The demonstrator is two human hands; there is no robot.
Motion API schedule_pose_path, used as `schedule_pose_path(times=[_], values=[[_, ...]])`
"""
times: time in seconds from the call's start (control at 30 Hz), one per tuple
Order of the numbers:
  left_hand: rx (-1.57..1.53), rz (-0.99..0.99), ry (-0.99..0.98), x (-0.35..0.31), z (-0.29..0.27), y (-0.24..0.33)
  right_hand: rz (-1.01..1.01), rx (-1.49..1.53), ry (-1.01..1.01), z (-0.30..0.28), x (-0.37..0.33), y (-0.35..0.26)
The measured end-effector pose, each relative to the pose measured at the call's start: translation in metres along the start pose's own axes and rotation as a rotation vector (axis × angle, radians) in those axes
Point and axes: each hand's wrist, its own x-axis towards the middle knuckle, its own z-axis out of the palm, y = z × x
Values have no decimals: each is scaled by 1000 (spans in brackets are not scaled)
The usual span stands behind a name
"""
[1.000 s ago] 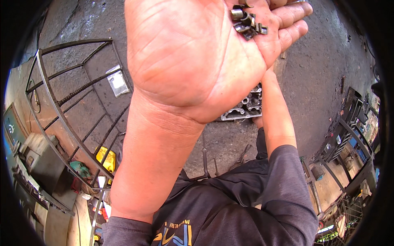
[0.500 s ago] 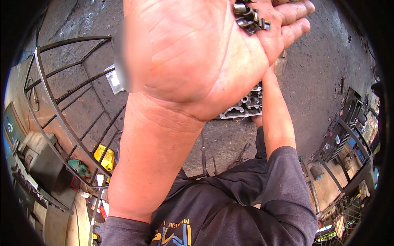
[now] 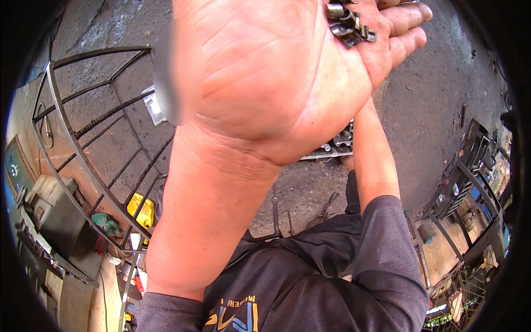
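My left hand point(image 3: 265, 83) is raised close to the view, palm up. Across the base of its fingers lie several small, dark, curved metal pieces point(image 3: 349, 27), cradled on the skin. The visible fingers are stretched outward; some are cut off by the top edge. My right forearm point(image 3: 377, 157) reaches forward below and to the right of it, and its hand is hidden behind my left palm. Between the two arms shows part of a silver engine cylinder head point(image 3: 332, 149) with bolt holes, mostly covered by my left hand.
At the left stands a curved black metal rack point(image 3: 83, 133) with ribbed bars. Beyond its bars are a yellow jug point(image 3: 141, 211) and a small silver-white packet point(image 3: 154, 108). Dark metal frames point(image 3: 464, 171) stand at the right. A thin metal bar point(image 3: 275, 213) is in front of my lap.
My left hand has shifted slightly right with the metal pieces on it and covers more of the cylinder head. My right forearm has barely moved.
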Motion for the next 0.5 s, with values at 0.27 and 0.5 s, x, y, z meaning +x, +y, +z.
schedule_pose_path(times=[0.27, 0.5], values=[[-12, 3, -2, 0, -1, -1, 103, -32, -94, -13, -2, -9], [-21, 6, 4, 1, -3, -1, 233, -41, -115, -16, -1, -18]])
